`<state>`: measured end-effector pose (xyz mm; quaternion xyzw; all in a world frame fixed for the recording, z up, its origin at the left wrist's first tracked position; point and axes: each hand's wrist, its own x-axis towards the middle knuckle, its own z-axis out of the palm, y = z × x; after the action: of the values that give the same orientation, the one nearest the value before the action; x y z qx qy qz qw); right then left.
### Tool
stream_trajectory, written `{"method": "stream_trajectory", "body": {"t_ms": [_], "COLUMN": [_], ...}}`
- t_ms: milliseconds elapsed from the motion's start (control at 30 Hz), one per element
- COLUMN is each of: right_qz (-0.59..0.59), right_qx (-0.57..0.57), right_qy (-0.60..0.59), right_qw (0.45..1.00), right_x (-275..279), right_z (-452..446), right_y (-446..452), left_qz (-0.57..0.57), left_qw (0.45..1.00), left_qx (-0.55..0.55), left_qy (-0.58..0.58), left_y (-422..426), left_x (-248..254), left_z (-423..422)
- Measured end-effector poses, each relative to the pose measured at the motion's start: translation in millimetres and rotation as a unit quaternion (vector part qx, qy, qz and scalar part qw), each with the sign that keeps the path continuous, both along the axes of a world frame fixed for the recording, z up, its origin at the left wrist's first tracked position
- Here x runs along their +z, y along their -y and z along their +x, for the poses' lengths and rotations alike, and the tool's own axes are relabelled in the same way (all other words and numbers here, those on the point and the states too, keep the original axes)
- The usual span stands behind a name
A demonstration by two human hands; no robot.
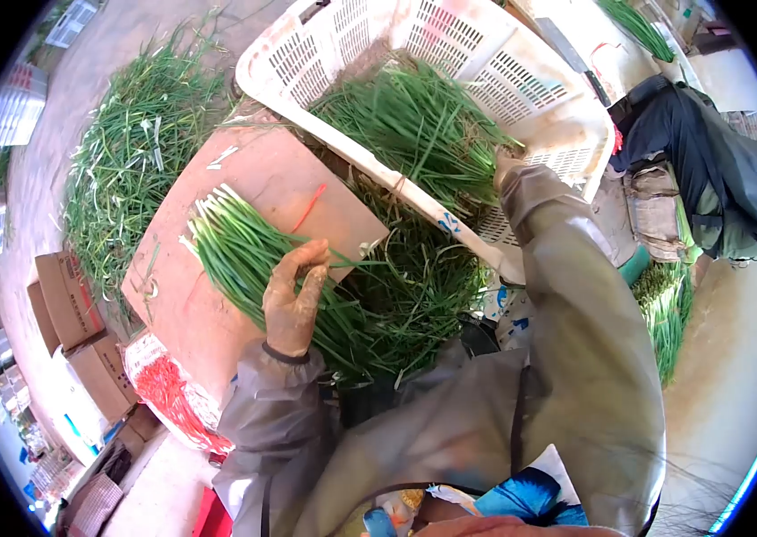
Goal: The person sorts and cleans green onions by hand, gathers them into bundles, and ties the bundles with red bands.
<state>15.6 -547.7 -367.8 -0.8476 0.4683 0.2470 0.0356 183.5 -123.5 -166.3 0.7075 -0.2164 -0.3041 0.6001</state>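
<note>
A bundle of green stalks with white ends (240, 237) lies on a reddish board (191, 304). My left hand (293, 295) rests over the bundle's leafy part, its thumb and fingers curved; whether it grips any stalks I cannot make out. A red tie (310, 208) lies on the board beyond the bundle. My right hand (508, 166) reaches into a white slatted crate (378, 166), its fingers at the root ends of the green stalks (423, 116) inside. Those fingers are mostly hidden by the sleeve and the stalks.
Loose greens (137, 143) are heaped on the floor at the left, and more (414, 295) lie below the crate. A bag of red ties (173, 394) and cardboard boxes (74, 304) are at lower left. Another person's dark-clothed legs (710, 152) are at the right.
</note>
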Motion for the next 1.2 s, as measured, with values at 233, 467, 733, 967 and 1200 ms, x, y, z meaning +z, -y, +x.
{"method": "stream_trajectory", "body": {"t_ms": [233, 467, 733, 967, 1200], "right_qz": [0.077, 0.111, 0.409, 0.619, 0.767], "right_qx": [0.106, 0.051, -0.110, -0.095, 0.018], "right_qy": [-0.030, 0.051, 0.414, 0.464, 0.282], "right_qw": [0.991, 0.991, 0.806, 0.627, 0.577], "right_x": [179, 283, 365, 369, 417], "right_z": [21, -34, -155, -199, -194], "right_y": [-55, -48, -85, -171, -245], "left_qz": [-0.034, -0.086, -0.167, -0.069, 0.055], "left_qw": [0.998, 0.995, 0.974, 0.748, 0.576], "left_qx": [-0.048, -0.049, -0.138, -0.191, -0.328], "left_qy": [-0.023, -0.030, 0.064, 0.632, 0.746], "left_y": [-2, -8, -26, -18, -12], "left_x": [4, -17, 46, 232, 306], "left_z": [-7, -10, -66, -115, -150]}}
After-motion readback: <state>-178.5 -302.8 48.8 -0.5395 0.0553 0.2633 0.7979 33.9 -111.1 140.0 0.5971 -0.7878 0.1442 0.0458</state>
